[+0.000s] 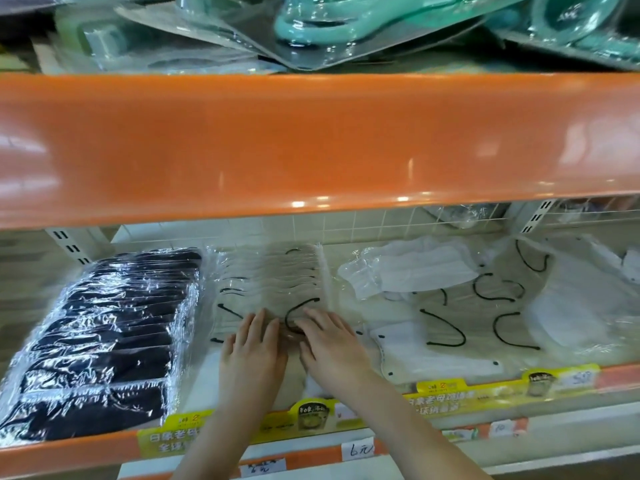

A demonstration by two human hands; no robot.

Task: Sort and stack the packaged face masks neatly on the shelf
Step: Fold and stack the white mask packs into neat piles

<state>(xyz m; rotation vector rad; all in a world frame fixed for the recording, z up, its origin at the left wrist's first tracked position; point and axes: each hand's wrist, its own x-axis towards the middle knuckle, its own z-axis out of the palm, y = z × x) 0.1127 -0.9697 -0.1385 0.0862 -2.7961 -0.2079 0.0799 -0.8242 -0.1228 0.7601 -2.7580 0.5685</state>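
Both your hands are flat on the middle stack of clear-wrapped masks (273,292), the white ones with black ear loops. Your left hand (254,344) has its fingers laid out straight on the near end of the top pack, and your right hand (332,341) sits just beside it with fingers spread and only slightly bent, fingertips at a black loop. Neither one is really gripping anything as far as I can see, they're just pressing down on the plastic.

That stack runs from near to far on the lower shelf (69,448), packs overlapping like roof tiles. Right up against it on the left is a row of black masks (104,341) in shiny wrap, lined up the same way and looking pretty tidy.

To the right it's messier: loose white mask packs (433,344) lie at odd angles with black loops curling everywhere, and one crumpled pack (415,268) sits farther back.

Yellow promo strips (502,386) and a handwritten price tag (358,450) run along the near shelf edge. Above, the orange upper shelf (311,140) carries teal items in clear blister packs (346,26).
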